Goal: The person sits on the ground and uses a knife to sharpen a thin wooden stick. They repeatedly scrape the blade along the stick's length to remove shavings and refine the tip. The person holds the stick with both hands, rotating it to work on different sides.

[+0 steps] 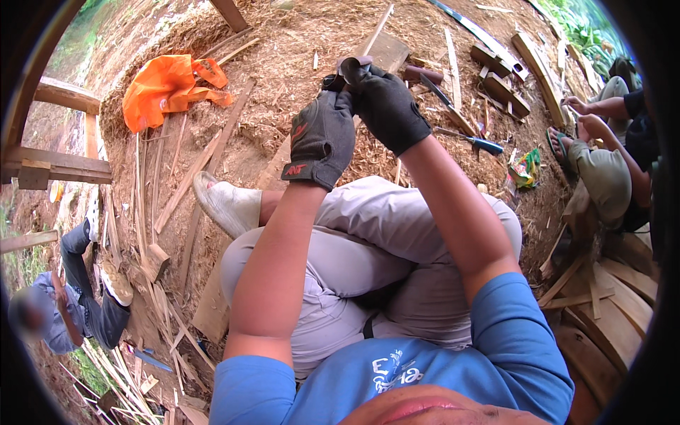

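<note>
Blue-sleeved arms rise over bent knees, where the gloved left hand [322, 134] and right hand [386, 106] both grip a dark strip [348, 69].

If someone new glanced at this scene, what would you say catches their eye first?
Most striking are the two black work gloves at top centre: the left hand and right hand meet on a small dark object, too hidden to identify. Next comes the crumpled bright orange plastic bag on the wood shavings at upper left. A blue-handled tool lies on the ground to the right of the hands.
</note>
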The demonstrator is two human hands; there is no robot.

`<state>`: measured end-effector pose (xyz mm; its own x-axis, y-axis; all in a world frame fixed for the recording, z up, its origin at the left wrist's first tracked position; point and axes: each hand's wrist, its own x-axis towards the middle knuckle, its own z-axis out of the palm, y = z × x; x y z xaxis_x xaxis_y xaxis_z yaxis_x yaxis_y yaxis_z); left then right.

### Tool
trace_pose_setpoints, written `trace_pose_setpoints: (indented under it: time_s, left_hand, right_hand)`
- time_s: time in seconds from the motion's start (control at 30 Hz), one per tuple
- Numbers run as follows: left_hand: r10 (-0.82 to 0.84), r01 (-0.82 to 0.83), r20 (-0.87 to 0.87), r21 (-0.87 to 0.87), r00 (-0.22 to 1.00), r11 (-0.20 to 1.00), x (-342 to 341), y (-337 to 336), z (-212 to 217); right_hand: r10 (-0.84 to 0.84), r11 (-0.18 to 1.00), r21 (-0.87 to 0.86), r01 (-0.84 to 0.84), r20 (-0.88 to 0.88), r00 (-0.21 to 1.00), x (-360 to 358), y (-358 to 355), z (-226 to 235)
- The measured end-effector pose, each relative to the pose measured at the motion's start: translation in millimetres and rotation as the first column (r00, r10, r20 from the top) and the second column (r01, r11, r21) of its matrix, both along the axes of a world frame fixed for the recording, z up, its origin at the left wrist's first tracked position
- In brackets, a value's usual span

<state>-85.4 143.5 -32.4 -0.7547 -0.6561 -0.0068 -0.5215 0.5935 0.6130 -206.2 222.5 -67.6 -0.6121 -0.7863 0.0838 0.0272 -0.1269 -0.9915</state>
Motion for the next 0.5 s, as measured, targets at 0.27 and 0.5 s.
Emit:
trace_pose_setpoints:
  time_s: [0.27,0.5]
  left_hand:
    - [-0.088,0.088,0.026,-0.02,0.996,0.996,-8.3,20.1,-6.5]
    - [-0.172,0.172,0.017,-0.07,0.985,0.983,3.7,28.0,-7.4]
  right_hand:
    - [-0.153,0.988,-0.019,0.153,-0.243,0.958,-93.1,19.3,-40.0]
    - [-0.229,0.915,-0.152,0.373,0.565,0.793,-107.3,37.7,-13.4]
